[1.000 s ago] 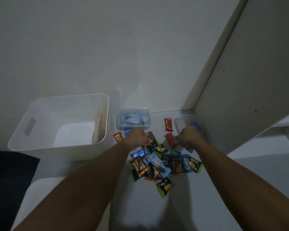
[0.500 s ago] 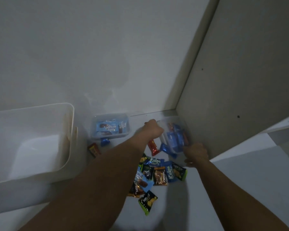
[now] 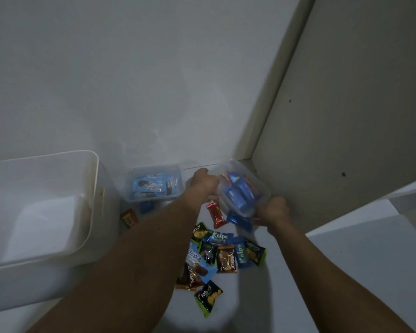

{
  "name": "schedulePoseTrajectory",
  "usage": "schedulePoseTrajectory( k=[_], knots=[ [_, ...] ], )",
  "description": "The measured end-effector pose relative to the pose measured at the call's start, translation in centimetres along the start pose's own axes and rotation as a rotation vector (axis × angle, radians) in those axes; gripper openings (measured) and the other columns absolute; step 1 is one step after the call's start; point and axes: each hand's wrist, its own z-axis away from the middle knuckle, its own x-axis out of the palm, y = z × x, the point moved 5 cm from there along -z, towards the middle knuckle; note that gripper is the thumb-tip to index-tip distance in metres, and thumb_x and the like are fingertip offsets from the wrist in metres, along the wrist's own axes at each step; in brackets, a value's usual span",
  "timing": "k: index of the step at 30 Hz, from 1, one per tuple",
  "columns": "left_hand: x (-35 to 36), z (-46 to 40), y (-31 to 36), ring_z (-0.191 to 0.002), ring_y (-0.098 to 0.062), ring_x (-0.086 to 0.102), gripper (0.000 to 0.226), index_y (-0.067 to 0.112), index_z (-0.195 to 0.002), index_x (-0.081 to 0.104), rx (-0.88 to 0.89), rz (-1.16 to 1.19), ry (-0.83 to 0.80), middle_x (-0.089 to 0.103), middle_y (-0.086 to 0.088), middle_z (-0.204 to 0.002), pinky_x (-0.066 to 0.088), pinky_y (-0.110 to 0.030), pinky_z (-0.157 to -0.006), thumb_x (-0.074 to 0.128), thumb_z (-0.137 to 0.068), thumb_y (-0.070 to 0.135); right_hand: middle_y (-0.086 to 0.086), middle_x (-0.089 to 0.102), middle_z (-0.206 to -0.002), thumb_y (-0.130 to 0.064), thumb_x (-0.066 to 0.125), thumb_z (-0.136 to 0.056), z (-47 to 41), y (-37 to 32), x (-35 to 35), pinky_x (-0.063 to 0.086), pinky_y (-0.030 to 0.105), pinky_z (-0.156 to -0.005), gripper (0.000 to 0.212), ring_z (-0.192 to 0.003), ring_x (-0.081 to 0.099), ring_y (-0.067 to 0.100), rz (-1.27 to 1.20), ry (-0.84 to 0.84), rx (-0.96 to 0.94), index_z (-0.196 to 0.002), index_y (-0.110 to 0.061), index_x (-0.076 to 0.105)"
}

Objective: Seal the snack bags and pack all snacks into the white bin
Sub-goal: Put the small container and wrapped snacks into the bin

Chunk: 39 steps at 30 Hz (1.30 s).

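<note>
I see a clear container (image 3: 244,186) lifted and tilted between the two hands, near the corner where the wall meets a grey panel (image 3: 346,111). It holds blue and red snack packs. The left hand (image 3: 203,182) grips its far left edge, fingers curled over the rim. The right hand (image 3: 271,210) closes on its near right corner, just beside the panel. Both arms reach forward, the left one long and straight across the middle of the view, the right one shorter and bent a little inward.

Under the container a red snack (image 3: 216,213) and a blue snack (image 3: 240,219) hang or lie near its low edge; I cannot tell if they touch the surface. Closer to me is a pile of snack packs (image 3: 223,255), black, green, blue and brown, lying loose on the white surface between my forearms.

The white bin (image 3: 89,212) stands well to the left, apart from both hands. Between the bin and the left hand there is a second clear container (image 3: 154,186) with blue packs inside, and a small red pack (image 3: 129,218) lies in front of it.
</note>
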Motion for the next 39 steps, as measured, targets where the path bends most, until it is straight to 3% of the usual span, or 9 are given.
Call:
schedulePoseTrajectory(
  k=[4, 7, 10, 12, 15, 19, 25, 29, 39],
  knots=[
    [-5.0, 0.2, 0.5, -0.066, -0.031, 0.07, 0.002, 0.015, -0.087, 0.057, 0.074, -0.004, 0.185, 0.069, -0.018, -0.089, 0.06, -0.049, -0.063, 0.055, -0.087, 0.015, 0.02, 0.07, -0.096, -0.026, 0.067, -0.063, -2.9, -2.5, 3.0, 0.061, 0.055, -0.067, 0.037, -0.081, 0.07, 0.039, -0.058, -0.033, -0.151, -0.098, -0.011, 0.066],
    [-9.2, 0.1, 0.2, -0.075, -0.032, 0.066, 0.016, 0.012, -0.071, 0.056, 0.114, 0.017, 0.324, 0.068, -0.015, -0.084, 0.059, -0.048, -0.075, 0.052, -0.086, 0.018, 0.023, 0.072, -0.081, -0.025, 0.068, -0.054, -2.8, -5.1, 5.0, 0.06, 0.058, -0.066, 0.024, -0.074, 0.071, 0.039, -0.103, -0.038, -0.213, -0.068, -0.005, 0.067],
    [-12.9, 0.9, -1.0, -0.078, -0.03, 0.063, 0.025, -0.003, -0.102, 0.064, 0.088, 0.102, 0.421, 0.066, -0.01, -0.081, 0.057, -0.048, -0.084, 0.052, -0.087, 0.013, 0.022, 0.071, -0.074, -0.012, 0.073, -0.063, 0.2, -8.0, 7.0, 0.059, 0.059, -0.066, 0.015, -0.073, 0.072, 0.037, -0.135, -0.058, -0.213, -0.054, -0.005, 0.063],
    [-14.8, 0.9, -2.3, -0.091, -0.03, 0.066, 0.029, 0.0, -0.11, 0.063, 0.04, -0.011, 0.458, 0.069, -0.015, -0.103, 0.055, -0.036, -0.085, 0.057, -0.087, 0.017, 0.019, 0.071, -0.072, -0.007, 0.071, -0.068, 0.2, -8.9, 9.2, 0.06, 0.056, -0.068, 0.015, -0.073, 0.072, 0.036, -0.094, -0.089, -0.222, -0.054, -0.008, 0.064],
    [-16.6, 2.6, -3.5, -0.108, -0.021, 0.063, 0.032, 0.016, -0.111, 0.067, -0.047, -0.16, 0.616, 0.067, -0.003, -0.114, 0.047, -0.025, -0.078, 0.068, -0.083, 0.033, 0.014, 0.069, -0.064, -0.012, 0.069, -0.067, 0.6, -9.9, 12.0, 0.061, 0.054, -0.067, 0.013, -0.071, 0.072, 0.037, -0.041, -0.115, -0.233, -0.054, -0.01, 0.066],
    [-18.2, 3.3, -4.2, -0.109, -0.02, 0.063, 0.029, 0.014, -0.115, 0.066, -0.101, -0.126, 0.723, 0.066, -0.004, -0.117, 0.047, -0.025, -0.078, 0.064, -0.089, 0.025, 0.014, 0.072, -0.078, -0.01, 0.065, -0.078, 3.3, -11.8, 13.5, 0.062, 0.043, -0.068, 0.012, -0.074, 0.071, 0.034, -0.003, -0.153, -0.241, -0.072, -0.009, 0.076],
    [-18.2, 2.5, -4.8, -0.119, -0.032, 0.056, 0.033, -0.004, -0.125, 0.054, -0.163, 0.226, 0.77, 0.058, -0.018, -0.128, 0.045, -0.034, -0.092, 0.042, -0.098, 0.009, 0.019, 0.072, -0.087, -0.004, 0.063, -0.085, 2.6, -12.5, 16.0, 0.06, 0.054, -0.074, 0.013, -0.083, 0.07, 0.037, 0.045, -0.222, -0.27, -0.084, 0.001, 0.075],
    [-17.5, 1.9, -4.7, -0.109, -0.034, 0.061, 0.041, -0.002, -0.117, 0.058, -0.164, 0.206, 0.826, 0.064, -0.017, -0.118, 0.051, -0.037, -0.089, 0.058, -0.085, 0.023, 0.012, 0.066, -0.08, -0.012, 0.061, -0.087, 2.3, -12.4, 16.8, 0.061, 0.049, -0.077, 0.015, -0.08, 0.066, 0.03, 0.055, -0.262, -0.285, -0.081, -0.004, 0.072],
    [-17.8, 2.9, -4.0, -0.124, -0.036, 0.049, 0.046, -0.006, -0.13, 0.051, -0.092, 0.132, 0.795, 0.053, -0.023, -0.133, 0.038, -0.039, -0.1, 0.034, -0.103, 0.028, 0.017, 0.06, -0.109, -0.017, 0.04, -0.1, 3.5, -11.9, 17.9, 0.057, 0.048, -0.086, 0.019, -0.102, 0.061, 0.037, 0.063, -0.514, -0.156, -0.103, -0.01, 0.057]
  ],
)
